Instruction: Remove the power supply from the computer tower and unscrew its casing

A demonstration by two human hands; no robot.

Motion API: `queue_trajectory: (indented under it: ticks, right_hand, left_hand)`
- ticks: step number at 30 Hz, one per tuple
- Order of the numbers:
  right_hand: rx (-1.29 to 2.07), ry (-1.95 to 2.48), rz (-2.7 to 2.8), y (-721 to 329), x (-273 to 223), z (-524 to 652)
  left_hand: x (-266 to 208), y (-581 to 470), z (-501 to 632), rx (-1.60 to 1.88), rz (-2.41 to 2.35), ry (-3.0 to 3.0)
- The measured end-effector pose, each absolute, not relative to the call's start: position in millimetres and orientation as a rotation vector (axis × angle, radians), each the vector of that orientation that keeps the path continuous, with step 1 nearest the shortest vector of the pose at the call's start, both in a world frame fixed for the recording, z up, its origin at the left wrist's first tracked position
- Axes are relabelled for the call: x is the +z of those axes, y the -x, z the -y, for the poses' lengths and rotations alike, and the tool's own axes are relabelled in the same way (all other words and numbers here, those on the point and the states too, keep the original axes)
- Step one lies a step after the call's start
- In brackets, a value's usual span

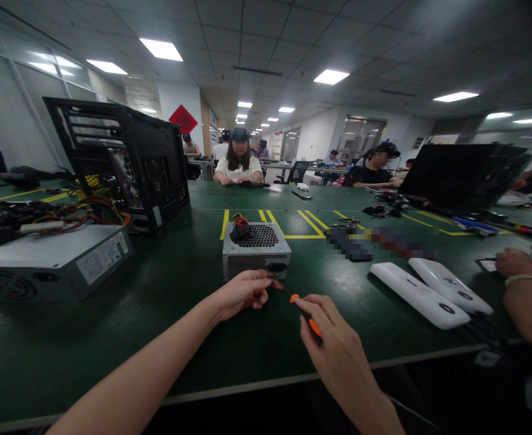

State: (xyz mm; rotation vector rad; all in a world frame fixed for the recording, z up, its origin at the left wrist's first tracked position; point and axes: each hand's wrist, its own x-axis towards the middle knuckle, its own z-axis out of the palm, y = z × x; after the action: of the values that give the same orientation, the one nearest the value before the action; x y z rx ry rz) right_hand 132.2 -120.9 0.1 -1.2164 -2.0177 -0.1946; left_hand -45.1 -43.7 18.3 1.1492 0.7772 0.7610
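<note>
right hand (336, 341) wrapped round screwdriver (314, 327), shaft toward eleven o'clock. power supply (257, 261) at twelve, left hand (243, 295) nearer; its grip unclear.

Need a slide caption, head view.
Right hand holds a screwdriver angled toward a power supply, left hand at its near side.

On your left, a black computer case (132, 145) stands on the green surface (157, 272) behind a silver power supply (57, 254). To your right you have two white devices (417, 293) side by side and, farther back, a black box (462, 175). Across from you sits a person in white (239, 163), with a red diamond sign (183, 119) behind.
</note>
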Motion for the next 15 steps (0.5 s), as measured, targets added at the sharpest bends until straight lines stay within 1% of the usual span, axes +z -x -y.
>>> queue_trajectory:
  ticks: [15]
  right_hand:
    - [-0.194,1.221,1.988,-129.6,-1.1,120.6]
  left_hand:
    - [19.3,44.1,43.9,0.767,-0.788,-1.123]
